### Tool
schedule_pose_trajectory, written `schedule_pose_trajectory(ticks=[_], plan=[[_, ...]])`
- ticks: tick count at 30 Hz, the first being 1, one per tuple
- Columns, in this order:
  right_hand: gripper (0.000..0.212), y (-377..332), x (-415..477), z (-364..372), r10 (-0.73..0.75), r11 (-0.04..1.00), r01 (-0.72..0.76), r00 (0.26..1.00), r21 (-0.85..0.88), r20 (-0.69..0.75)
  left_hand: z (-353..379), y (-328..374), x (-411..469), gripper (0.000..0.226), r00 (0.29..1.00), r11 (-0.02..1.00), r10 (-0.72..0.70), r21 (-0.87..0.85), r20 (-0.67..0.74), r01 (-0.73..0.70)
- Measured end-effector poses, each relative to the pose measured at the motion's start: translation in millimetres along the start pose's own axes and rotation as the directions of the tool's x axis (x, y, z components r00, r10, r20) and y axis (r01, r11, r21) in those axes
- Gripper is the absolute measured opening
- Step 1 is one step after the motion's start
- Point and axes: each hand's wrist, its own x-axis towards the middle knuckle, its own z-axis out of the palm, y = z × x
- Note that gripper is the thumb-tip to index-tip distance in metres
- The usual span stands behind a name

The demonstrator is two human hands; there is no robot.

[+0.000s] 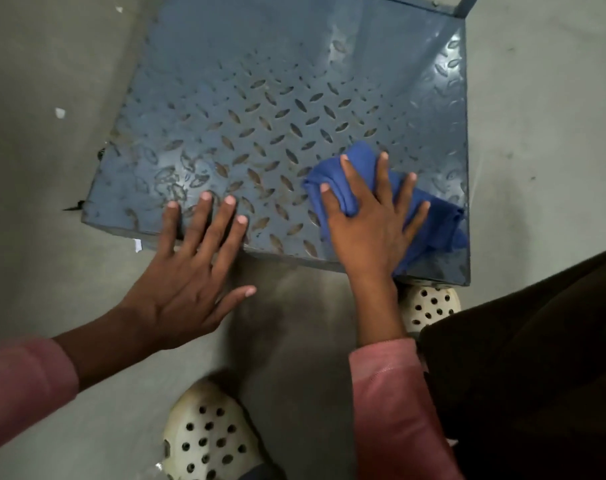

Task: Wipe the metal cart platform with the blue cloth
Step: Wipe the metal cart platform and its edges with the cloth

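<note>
"Head view, from the left: what is the left hand (pixel 187 282) doing?"
"It holds nothing; its flat, spread fingertips rest on the near edge of the metal cart platform (pixel 260 116), a blue diamond-tread plate."
"And the blue cloth (pixel 440 220)?"
"It lies soft and bunched at the near right corner, pressed under the right hand (pixel 370 230)'s straight, splayed fingers. Most of the plate lies beyond and leftward."

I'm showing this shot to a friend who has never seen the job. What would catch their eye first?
The bright blue cloth, bunched under the spread right hand at the near right corner of the diamond-plate cart platform. Next, the left hand, fingers flat on the platform's near edge. Below, two cream perforated clogs stand on the grey floor.
</note>
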Motion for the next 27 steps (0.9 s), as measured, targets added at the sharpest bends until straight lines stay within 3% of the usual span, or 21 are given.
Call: schedule_pose_trajectory(ticks=[4, 7, 11, 16, 21, 24, 27], plan=[[0.057, -51, 9, 19, -0.143, 0.990, 0.143, 0.990, -0.008, -0.012, 2, -3, 1, 0.092, 1.000, 0.999, 0.026, 0.036, -0.004, -0.026], [0.055, -102, 12, 29, -0.339, 0.941, 0.337, 0.938, 0.038, 0.072, 2, -14, -1, 0.079, 0.995, 0.999, 0.017, -0.035, -0.102, -0.021], [0.050, -157, -1, 44, -0.564, 0.826, 0.550, 0.798, 0.126, 0.213, 1, -35, -6, 0.054, 0.942, 0.954, -0.224, -0.252, -0.251, 0.160], [0.053, -202, 28, 68, -0.638, 0.764, 0.644, 0.745, 0.038, 0.195, 4, -39, 3, 0.070, 0.891, 0.863, -0.447, -0.305, -0.086, 0.403], [0.059, -236, 79, 74, -0.681, 0.707, 0.704, 0.703, -0.069, 0.204, 5, -49, 30, 0.088, 0.858, 0.821, -0.514, -0.273, 0.027, 0.501], [0.065, -222, 117, 63, -0.649, 0.730, 0.678, 0.729, -0.092, 0.220, 5, -56, 33, 0.092, 0.871, 0.836, -0.488, -0.257, 0.054, 0.484], [0.068, -179, 157, 44, -0.539, 0.816, 0.566, 0.819, -0.121, 0.198, 6, -58, 33, 0.092, 0.879, 0.842, -0.468, -0.255, 0.093, 0.475]])
